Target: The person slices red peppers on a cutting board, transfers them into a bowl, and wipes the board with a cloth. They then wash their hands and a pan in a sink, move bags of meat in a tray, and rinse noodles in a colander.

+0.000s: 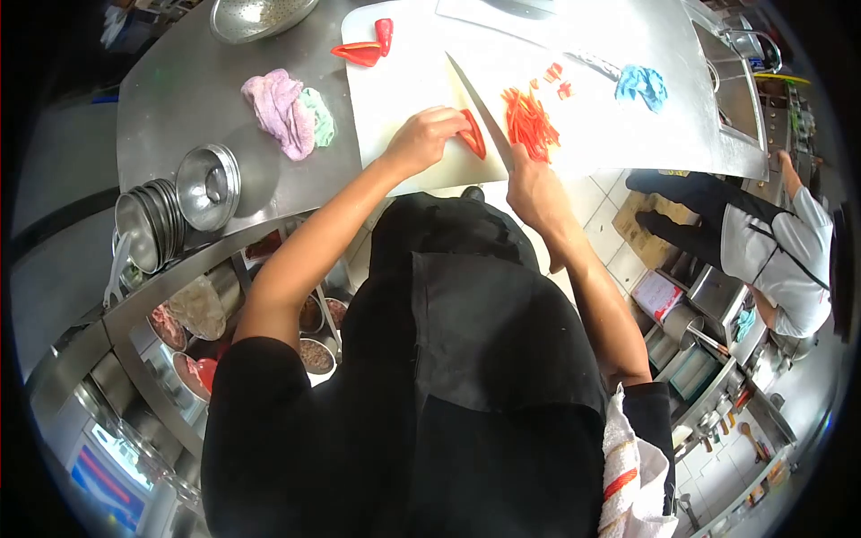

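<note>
On the white cutting board, my left hand pinches a piece of red pepper and presses it against the board. My right hand is closed around the handle of a long kitchen knife, its blade slanting up and to the left, just right of the pepper piece. A heap of thin red pepper strips lies right of the blade, near my right knuckles. A few small pepper scraps are scattered above the heap. Larger pepper pieces rest at the board's upper left.
Left of the board lie a pink cloth and a pale green cloth. Metal bowls stand near the table's left edge, a colander at the back. A blue cloth lies right. Another person works at far right.
</note>
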{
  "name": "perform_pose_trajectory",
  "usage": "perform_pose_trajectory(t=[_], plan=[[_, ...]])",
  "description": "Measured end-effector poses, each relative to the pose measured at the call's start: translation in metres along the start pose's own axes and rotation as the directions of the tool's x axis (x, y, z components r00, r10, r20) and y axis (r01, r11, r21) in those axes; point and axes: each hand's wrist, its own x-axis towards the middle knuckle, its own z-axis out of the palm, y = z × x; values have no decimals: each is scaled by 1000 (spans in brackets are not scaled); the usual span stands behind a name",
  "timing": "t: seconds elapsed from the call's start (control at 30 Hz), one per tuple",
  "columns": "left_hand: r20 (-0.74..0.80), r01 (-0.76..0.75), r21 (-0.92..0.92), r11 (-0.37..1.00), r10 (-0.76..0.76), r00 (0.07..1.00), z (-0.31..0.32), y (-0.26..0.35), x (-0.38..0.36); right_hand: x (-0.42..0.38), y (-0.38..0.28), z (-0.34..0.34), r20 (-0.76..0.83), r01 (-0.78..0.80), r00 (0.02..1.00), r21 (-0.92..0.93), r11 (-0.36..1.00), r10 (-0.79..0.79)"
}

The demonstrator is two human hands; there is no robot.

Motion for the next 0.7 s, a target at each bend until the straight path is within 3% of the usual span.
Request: perform_pose_trajectory(t=[0.1,0.2,0.43,0.53,0.6,0.7], plan=[[130,-68,-164,984,90,987,2,7,8,-1,-8,-6,22,4,1000,-43,999,-3],[176,-49,-138,989,73,982,3,7,12,-7,-11,-11,40,1,999,-34,999,0],[158,-99,-217,971,135,978,8,1,16,-49,-9,-1,51,-49,997,-94,994,54],[199,-128,-205,970,169,965,8,-2,14,-24,6,26,-14,-31,999,-33,999,31],[146,-176,-166,970,201,969,8,-4,14,8,6,27,-50,26,998,-31,999,-28],[146,-141,-175,974,168,975,10,-5,14,30,4,15,-67,76,995,-44,996,-79]])
